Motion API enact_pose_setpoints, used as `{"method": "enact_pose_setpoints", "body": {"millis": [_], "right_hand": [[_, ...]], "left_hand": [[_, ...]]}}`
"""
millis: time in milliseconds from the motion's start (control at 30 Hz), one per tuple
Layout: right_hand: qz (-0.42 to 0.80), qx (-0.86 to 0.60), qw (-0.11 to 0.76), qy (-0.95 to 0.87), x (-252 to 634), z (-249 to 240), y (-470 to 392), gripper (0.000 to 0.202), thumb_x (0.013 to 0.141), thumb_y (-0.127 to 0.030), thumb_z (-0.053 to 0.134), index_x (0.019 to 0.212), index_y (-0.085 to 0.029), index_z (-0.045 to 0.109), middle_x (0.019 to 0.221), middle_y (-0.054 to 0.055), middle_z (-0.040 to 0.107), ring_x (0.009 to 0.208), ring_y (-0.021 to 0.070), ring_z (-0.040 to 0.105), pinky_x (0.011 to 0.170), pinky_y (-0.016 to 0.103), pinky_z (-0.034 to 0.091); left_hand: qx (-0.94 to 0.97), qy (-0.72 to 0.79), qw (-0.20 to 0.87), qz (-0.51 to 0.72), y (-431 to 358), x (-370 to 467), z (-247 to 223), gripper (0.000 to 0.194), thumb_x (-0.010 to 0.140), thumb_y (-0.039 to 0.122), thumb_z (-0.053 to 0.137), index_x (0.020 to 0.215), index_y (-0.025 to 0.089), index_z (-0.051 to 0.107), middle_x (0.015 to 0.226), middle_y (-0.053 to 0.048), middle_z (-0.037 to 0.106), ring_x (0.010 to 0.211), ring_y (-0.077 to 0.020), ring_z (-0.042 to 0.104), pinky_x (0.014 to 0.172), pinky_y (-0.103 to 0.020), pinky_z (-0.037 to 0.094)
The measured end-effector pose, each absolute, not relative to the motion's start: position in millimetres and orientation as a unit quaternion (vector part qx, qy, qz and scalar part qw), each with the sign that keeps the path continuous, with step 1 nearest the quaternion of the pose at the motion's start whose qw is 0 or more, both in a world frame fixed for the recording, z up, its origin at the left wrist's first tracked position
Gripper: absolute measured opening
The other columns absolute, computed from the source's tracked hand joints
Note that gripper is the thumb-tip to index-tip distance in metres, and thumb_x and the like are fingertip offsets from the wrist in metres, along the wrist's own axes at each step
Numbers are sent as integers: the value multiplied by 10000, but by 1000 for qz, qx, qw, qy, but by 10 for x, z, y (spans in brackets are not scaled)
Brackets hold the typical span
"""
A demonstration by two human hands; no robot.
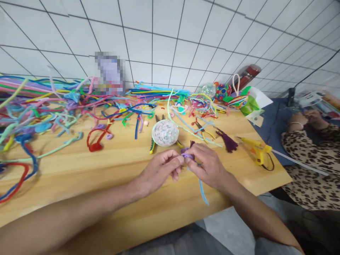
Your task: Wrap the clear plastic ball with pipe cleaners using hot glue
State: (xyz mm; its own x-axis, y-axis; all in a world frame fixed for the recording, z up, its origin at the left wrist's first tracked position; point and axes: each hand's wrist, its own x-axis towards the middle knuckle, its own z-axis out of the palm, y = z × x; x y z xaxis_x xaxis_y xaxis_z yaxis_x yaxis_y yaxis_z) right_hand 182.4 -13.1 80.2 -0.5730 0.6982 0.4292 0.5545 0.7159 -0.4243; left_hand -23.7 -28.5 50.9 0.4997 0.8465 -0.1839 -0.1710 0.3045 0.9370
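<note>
A tiled wall [164,42] stands behind the worktop [111,177]. A co-worker [305,180] in spotted clothing is at right, hands apart from mine. Coloured stems [66,94] lie heaped along the far side and the left. My left grip [160,168] and my right grip [209,164] meet above the near part. A yellow glue gun [261,150] lies near the right edge. A round speckled item [165,133] sits beyond my left grip, over part of some pliers [152,145]. A dark purple tassel [228,141] lies right of that. A blue stem [203,193] extends below my right grip; whether held, I cannot tell. Smallest, a purple piece [187,156] is between my grips, pinched by the fingertips of both.
</note>
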Motion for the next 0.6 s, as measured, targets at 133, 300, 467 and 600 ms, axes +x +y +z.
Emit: {"method": "enact_pose_setpoints", "body": {"millis": [133,300,467,600], "right_hand": [[132,-344,255,-894,1828,688,-89,160,1019,-151,523,1049,-280,613,891,34,728,800,220,659,759,387,509],[104,-336,238,-905,1821,556,-60,160,1045,-145,492,990,-209,628,882,63,722,833,217,659,791,361,498],[90,-335,235,-908,1822,506,-30,206,1022,-121,501,890,-207,633,777,33,671,758,201,604,767,351,467],[117,-332,261,-899,1825,492,-19,231,998,-82,492,857,-210,622,750,8,636,702,173,555,715,330,426]], "left_hand": [[489,383,708,337,-290,-238,419,499,919,656,672,826,176,571,691,37,580,518,-72,521,521,-216,430],[525,397,686,310,-306,-265,378,431,978,592,577,842,183,567,608,76,474,518,-72,416,533,-212,384],[528,393,692,296,-297,-291,379,375,980,527,540,906,166,611,741,33,530,691,-116,555,712,-269,497],[532,392,697,279,-309,-301,359,367,997,511,522,963,162,630,753,26,548,697,-121,561,695,-266,460]]}}
